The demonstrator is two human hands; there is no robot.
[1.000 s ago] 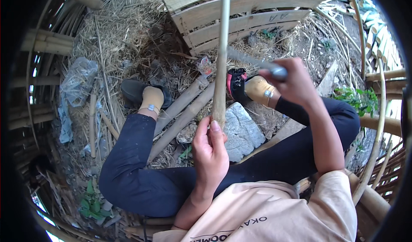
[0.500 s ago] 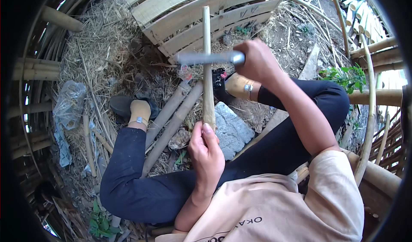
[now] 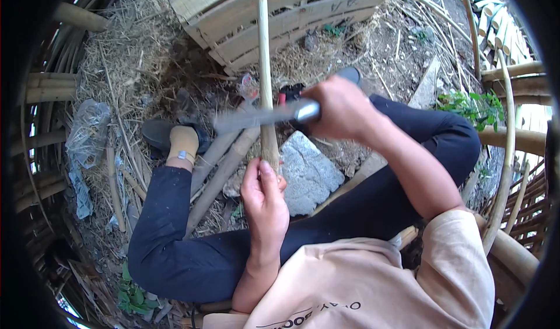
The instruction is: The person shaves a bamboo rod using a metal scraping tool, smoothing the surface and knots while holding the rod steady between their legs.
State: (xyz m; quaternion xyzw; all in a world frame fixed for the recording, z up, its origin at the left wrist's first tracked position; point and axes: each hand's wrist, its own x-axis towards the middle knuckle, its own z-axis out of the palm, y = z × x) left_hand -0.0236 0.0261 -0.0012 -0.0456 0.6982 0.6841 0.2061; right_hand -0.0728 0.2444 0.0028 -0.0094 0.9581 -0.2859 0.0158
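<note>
A pale peeled wooden stick (image 3: 265,55) stands out away from me, its near end gripped between the thumb and fingers of my left hand (image 3: 265,198). My right hand (image 3: 341,110) is closed round the handle of a large knife; the handle itself is mostly hidden in the fist. The knife's blade (image 3: 245,119), blurred by motion, points left and crosses over the lower half of the stick. Whether the edge touches the wood I cannot tell. Just right of the stick's near end, a flat grey stone (image 3: 309,174) lies on the ground.
Ahead stands a slatted wooden crate (image 3: 274,28). Two bamboo poles (image 3: 224,171) lie between my legs. Straw covers the ground at left, beside a clear plastic bag (image 3: 88,133). Cut bamboo (image 3: 499,23) is piled far right, and a bamboo rail (image 3: 513,139) borders the right side.
The knife has moved along the stick toward me, down from its middle to nearer my left hand. The stick and my left hand have shifted slightly left in view.
</note>
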